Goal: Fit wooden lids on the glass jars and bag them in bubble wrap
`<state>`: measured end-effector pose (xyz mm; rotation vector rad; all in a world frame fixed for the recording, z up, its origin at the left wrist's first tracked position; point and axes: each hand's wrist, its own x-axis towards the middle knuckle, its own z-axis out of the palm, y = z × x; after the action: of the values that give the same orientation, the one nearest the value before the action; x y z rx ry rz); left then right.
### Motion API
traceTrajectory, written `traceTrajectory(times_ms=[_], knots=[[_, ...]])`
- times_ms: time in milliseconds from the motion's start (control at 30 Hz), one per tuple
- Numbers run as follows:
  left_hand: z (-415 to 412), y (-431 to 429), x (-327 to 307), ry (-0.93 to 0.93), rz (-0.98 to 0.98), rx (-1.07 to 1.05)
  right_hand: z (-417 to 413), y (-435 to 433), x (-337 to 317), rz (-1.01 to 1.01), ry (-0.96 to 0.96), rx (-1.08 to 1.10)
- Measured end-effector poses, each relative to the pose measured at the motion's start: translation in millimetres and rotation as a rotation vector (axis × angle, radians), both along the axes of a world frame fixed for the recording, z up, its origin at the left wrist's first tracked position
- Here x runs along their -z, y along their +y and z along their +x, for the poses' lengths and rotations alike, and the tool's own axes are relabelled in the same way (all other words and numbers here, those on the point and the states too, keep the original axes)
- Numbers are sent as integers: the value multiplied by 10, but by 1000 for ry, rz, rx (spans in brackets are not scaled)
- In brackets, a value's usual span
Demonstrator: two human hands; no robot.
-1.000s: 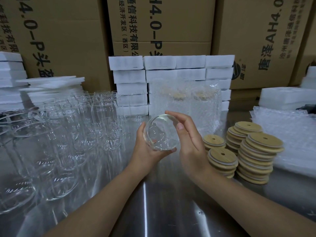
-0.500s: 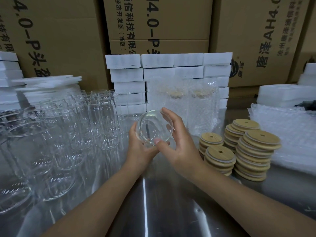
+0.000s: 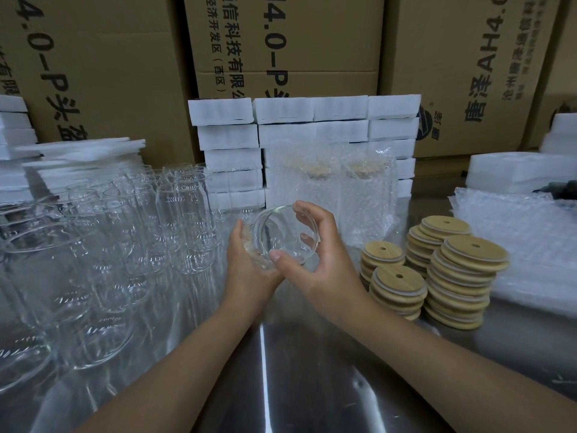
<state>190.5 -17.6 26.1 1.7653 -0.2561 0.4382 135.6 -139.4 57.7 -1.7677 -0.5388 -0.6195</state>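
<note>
Glass jar (image 3: 285,237) cupped by left hand (image 3: 246,268), right hand (image 3: 326,271).

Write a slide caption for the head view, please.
Left hand and right hand grip a lidless glass jar over the table, stacked wooden lids at right.

Steel table (image 3: 312,385) loaded: empty glass jars (image 3: 103,245) left, wooden lid stacks (image 3: 437,270) right, bubble wrap sheets (image 3: 530,239) far right, foam blocks (image 3: 306,145) stacked behind.
</note>
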Motion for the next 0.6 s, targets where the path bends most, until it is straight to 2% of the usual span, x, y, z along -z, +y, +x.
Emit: traceTrajectory(times_ms=[133,333,600], knots=[[-20,-3,-11,13,18,-3,1,-4,10,-13,-25,9],[-118,-12,-85,-152,98,-15,15,-31,-18,43,-25,-27],[-143,-67,-75,-21,-76,106,48,-61,-24,105,-27,47]])
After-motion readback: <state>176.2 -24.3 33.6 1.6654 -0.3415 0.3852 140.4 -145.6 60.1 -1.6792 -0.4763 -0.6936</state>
